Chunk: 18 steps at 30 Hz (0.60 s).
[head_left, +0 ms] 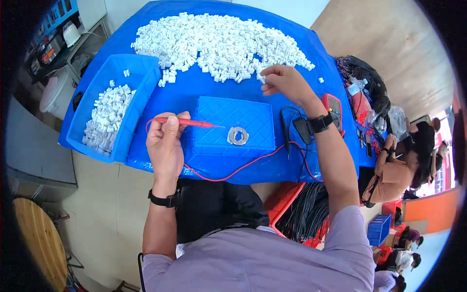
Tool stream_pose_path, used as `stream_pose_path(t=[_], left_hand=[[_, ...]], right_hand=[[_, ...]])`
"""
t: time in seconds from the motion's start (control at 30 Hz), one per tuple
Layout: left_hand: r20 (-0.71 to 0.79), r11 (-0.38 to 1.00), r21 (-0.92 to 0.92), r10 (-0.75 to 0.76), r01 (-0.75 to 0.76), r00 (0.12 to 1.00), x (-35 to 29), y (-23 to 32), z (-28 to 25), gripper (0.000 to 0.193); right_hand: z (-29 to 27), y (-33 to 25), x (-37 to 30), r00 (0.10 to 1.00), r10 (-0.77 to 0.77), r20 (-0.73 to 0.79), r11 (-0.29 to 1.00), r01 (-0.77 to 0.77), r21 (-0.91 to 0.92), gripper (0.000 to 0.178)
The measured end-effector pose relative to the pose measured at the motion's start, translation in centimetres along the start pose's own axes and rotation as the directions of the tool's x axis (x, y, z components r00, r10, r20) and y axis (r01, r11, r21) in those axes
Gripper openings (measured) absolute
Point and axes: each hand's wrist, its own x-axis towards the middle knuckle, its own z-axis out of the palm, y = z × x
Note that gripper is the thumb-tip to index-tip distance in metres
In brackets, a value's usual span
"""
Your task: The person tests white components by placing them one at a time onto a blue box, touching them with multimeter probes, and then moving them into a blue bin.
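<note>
My left hand [165, 141] is closed around a red test probe [197, 123], its thin tip pointing right above an upturned blue crate [209, 109]. On that crate lies a round metal ring [238, 136]. My right hand [288, 83] pinches a small white plastic part [262, 78] between thumb and fingers, at the near edge of a wide heap of similar white parts [214, 41]. A red multimeter [332, 107] stands beyond my right wrist, partly hidden by it. Near the crate's right side rests a black test probe [286, 134].
A blue bin [146, 80] holding more white parts stands at the table's left. The red lead [228, 174] loops along the near edge. Below, a red crate [277, 204] holds black cables [304, 214]. Bundled black cables [372, 82] lie at right, near other people [401, 170].
</note>
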Motion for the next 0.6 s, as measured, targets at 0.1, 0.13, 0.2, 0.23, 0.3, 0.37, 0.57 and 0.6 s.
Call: stream_pose_path(t=[0.1, 0.13, 0.2, 0.23, 0.3, 0.37, 0.57, 0.6], left_hand=[[-0.004, 1.0, 0.007, 0.004, -0.003, 1.0, -0.1, 0.1, -0.1, 0.016], [-0.006, 1.0, 0.01, 0.009, -0.009, 1.0, -0.2, 0.2, -0.2, 0.015], [0.012, 1.0, 0.004, 0.006, -0.006, 1.0, 0.0, 0.1, 0.0, 0.015], [0.007, 1.0, 0.007, 0.013, -0.013, 1.0, -0.2, 0.2, -0.1, 0.015], [0.002, 1.0, 0.01, 0.02, -0.02, 1.0, -0.3, 0.1, -0.2, 0.015], [0.015, 1.0, 0.01, 0.024, -0.024, 1.0, -0.4, 0.0, -0.2, 0.014], [0.007, 0.999, 0.02, 0.027, -0.027, 1.0, -0.2, 0.1, -0.3, 0.013], [0.013, 1.0, 0.012, 0.024, -0.024, 1.0, -0.3, 0.0, -0.3, 0.013]], right_hand=[[-0.1, 0.8, -1.4, 0.989, 0.103, 0.109, 0.96, -0.127, 0.25, 0.025], [-0.1, 1.5, -1.6, 0.989, 0.107, 0.103, 0.959, -0.13, 0.252, 0.025], [-0.4, 3.5, -1.3, 0.994, 0.06, 0.095, 0.992, -0.07, 0.109, 0.022], [-0.2, 3.5, -1.2, 0.994, 0.034, 0.106, 0.999, -0.038, 0.037, 0.021], [-0.1, 3.5, -1.4, 0.997, 0.007, 0.071, 0.998, -0.003, -0.055, 0.021], [0.1, 3.0, -1.8, 0.999, -0.051, 0.011, 0.969, 0.052, -0.241, 0.02], [0.7, 2.3, -2.0, 0.961, -0.275, 0.016, 0.734, 0.221, -0.642, 0.022], [0.6, 1.9, -2.0, 0.952, -0.304, -0.024, 0.733, 0.218, -0.644, 0.021]])
